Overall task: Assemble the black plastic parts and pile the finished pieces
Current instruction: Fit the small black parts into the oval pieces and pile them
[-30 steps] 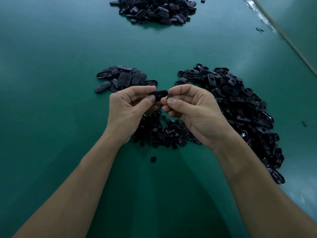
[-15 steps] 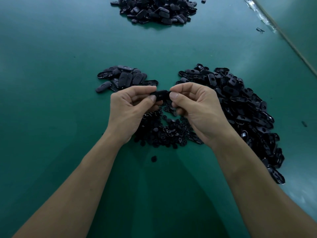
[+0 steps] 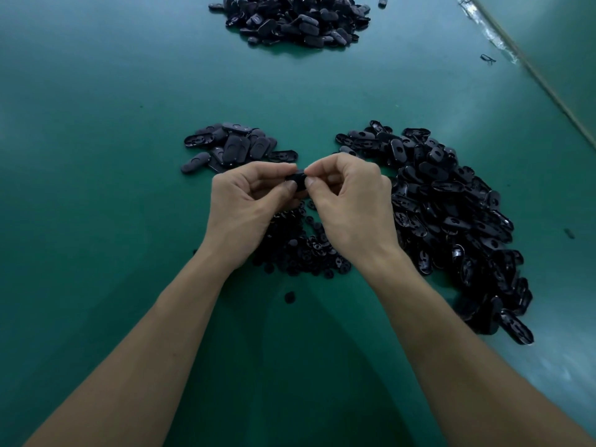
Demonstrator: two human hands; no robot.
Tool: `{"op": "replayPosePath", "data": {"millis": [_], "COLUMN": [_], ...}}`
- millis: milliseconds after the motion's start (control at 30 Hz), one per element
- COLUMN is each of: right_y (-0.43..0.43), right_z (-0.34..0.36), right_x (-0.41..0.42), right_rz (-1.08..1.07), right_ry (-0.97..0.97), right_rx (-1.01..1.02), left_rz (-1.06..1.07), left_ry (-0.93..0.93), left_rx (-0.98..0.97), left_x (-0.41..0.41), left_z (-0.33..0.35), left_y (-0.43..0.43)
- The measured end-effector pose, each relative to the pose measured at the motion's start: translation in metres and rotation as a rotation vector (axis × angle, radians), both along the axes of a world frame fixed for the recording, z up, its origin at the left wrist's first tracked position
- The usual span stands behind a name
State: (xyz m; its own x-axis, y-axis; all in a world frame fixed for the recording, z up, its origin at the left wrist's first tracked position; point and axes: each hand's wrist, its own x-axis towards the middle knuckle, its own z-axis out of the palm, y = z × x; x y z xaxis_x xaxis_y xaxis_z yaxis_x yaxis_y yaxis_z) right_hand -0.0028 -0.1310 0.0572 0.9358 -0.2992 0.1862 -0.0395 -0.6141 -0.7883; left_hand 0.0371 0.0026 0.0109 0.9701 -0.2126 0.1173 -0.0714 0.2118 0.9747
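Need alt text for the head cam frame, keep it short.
The left hand and right hand pinch one black plastic part between them above a green table. A heap of small parts lies under the hands, with a large pile to the right, a small pile to the left and a third pile farther away.

1. This is looking like a small-parts assembly workshop.
2. A wide green-matted table [image 3: 96, 140] is serving as the work surface.
3. Identical black plastic shells are lying in bulk, sorted by kind: a big heap [image 3: 451, 204] at the right, a small pile [image 3: 232, 146] at the left, a far heap [image 3: 290, 21] beyond.
4. Tiny black inserts [image 3: 290, 253] are sitting in their own heap nearest the worker.
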Motion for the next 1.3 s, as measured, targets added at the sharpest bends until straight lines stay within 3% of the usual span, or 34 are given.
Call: {"op": "replayPosePath", "data": {"millis": [500, 900, 1300], "right_y": [0.015, 0.016, -0.023], "right_z": [-0.006, -0.009, -0.005], "right_x": [-0.003, -0.013, 0.002], "right_rz": [-0.099, 0.026, 0.183], "right_ry": [-0.025, -0.061, 0.145], "right_rx": [-0.043, -0.046, 0.215], "left_rz": [0.011, 0.005, -0.062], "left_ry": [-0.031, -0.048, -0.003], "left_rx": [0.06, 0.048, 0.02], "left_x": [0.0, 0.003, 0.003], "left_z": [-0.001, 0.0, -0.002], "left_y": [0.0, 0.002, 0.001]}}
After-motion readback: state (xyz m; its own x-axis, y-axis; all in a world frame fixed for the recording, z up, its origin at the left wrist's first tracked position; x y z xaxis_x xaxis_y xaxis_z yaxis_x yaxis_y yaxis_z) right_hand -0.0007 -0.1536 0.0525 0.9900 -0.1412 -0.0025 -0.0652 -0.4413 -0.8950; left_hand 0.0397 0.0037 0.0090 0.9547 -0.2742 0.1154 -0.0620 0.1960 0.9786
